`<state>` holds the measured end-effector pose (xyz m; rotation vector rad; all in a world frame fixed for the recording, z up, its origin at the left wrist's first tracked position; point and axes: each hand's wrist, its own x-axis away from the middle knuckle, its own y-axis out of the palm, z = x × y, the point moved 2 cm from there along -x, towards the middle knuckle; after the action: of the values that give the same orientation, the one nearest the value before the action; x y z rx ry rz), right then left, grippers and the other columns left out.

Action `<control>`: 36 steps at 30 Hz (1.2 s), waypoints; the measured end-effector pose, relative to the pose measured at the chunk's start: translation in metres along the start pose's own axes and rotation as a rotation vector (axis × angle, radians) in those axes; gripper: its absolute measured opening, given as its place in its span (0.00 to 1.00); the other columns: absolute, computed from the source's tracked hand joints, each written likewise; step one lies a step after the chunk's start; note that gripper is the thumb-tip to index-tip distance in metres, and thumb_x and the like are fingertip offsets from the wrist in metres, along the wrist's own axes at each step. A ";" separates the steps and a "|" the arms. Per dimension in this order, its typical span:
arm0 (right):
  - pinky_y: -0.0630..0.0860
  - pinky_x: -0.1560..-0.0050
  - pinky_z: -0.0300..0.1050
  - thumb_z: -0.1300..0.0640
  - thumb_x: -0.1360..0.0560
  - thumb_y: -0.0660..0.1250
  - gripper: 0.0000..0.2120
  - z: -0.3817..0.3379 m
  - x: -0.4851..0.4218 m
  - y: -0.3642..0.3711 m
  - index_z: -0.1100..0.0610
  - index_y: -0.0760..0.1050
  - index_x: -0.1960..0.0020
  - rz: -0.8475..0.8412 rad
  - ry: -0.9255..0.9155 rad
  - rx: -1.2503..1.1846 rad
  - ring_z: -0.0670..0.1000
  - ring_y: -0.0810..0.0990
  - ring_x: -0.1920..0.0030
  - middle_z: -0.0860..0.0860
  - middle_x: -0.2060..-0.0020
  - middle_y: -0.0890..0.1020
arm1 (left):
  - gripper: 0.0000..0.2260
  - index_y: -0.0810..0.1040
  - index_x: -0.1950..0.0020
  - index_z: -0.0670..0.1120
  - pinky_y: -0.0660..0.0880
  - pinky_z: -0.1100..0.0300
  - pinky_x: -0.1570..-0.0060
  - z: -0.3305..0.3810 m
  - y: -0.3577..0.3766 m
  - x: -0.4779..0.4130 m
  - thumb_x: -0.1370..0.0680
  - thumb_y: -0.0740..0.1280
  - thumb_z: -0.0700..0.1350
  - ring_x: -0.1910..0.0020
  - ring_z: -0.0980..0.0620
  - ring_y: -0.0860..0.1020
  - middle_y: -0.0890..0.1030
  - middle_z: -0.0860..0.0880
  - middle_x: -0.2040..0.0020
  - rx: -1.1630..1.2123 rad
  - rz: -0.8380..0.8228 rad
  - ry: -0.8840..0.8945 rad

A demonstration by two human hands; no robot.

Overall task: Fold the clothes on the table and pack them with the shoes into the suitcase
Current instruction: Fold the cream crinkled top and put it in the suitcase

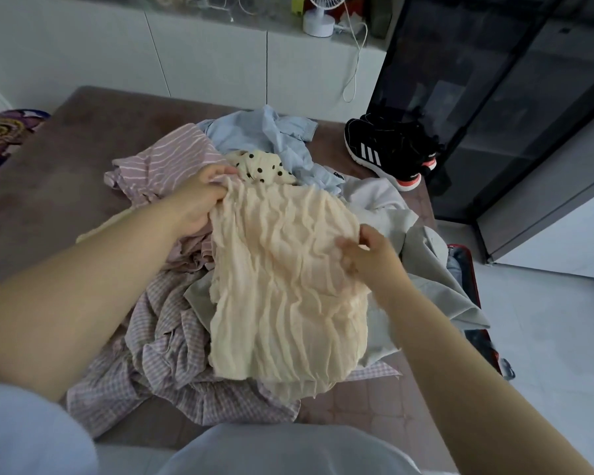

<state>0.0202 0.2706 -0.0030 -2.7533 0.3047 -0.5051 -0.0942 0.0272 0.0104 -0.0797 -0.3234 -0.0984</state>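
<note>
The cream crinkled garment [282, 275] is held spread over the heap of clothes in the middle of the tabletop [66, 173]. Its lower end rests on the pile. The left hand [203, 197] has its grip closed on the garment's far left corner, fingers curled round bunched fabric. The right hand [367, 255] pinches the right edge between thumb and fingers.

Just beyond the cream piece lies a cream polka-dot garment [264, 166], touching its top edge. A pink striped garment [172, 159] lies to the left of that, and a light blue shirt [275, 135] behind it. A lilac checked garment [158, 354] is crumpled under the near left of the pile, and a grey garment [426, 269] hangs off the tabletop's right side.

A pair of black sneakers [388, 149] with white stripes sits at the far right corner of the tabletop, apart from the clothes. The red-edged suitcase [463, 262] lies on the floor to the right, partly hidden by the grey garment. A small white fan [319, 15] stands on the counter behind.
</note>
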 end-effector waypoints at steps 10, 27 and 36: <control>0.62 0.38 0.39 0.53 0.29 0.71 0.26 0.010 0.020 -0.013 0.55 0.66 0.34 0.145 -0.410 0.448 0.46 0.65 0.39 0.47 0.40 0.66 | 0.19 0.74 0.38 0.42 0.65 0.62 0.40 0.006 0.009 0.013 0.27 0.59 0.30 0.41 0.50 0.72 0.75 0.45 0.41 -0.740 0.063 0.643; 0.55 0.29 0.52 0.65 0.41 0.72 0.53 0.104 0.065 -0.014 0.50 0.47 0.23 -0.331 -1.015 1.453 0.54 0.63 0.30 0.50 0.26 0.59 | 0.33 0.40 0.24 0.52 0.37 0.55 0.28 -0.115 0.025 0.131 0.22 0.48 0.66 0.25 0.53 0.42 0.43 0.54 0.23 -1.482 -0.664 0.869; 0.72 0.56 0.40 0.62 0.31 0.72 0.27 0.013 0.058 -0.029 0.47 0.73 0.35 -0.494 -0.833 0.825 0.42 0.73 0.65 0.42 0.69 0.77 | 0.53 0.38 0.25 0.55 0.38 0.58 0.28 -0.098 0.044 0.151 0.40 0.56 0.79 0.28 0.54 0.51 0.56 0.54 0.26 -1.300 -0.484 0.770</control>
<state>0.0825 0.2861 0.0135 -1.9498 -0.6470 0.3727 0.0840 0.0488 -0.0367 -1.2216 0.5493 -0.7893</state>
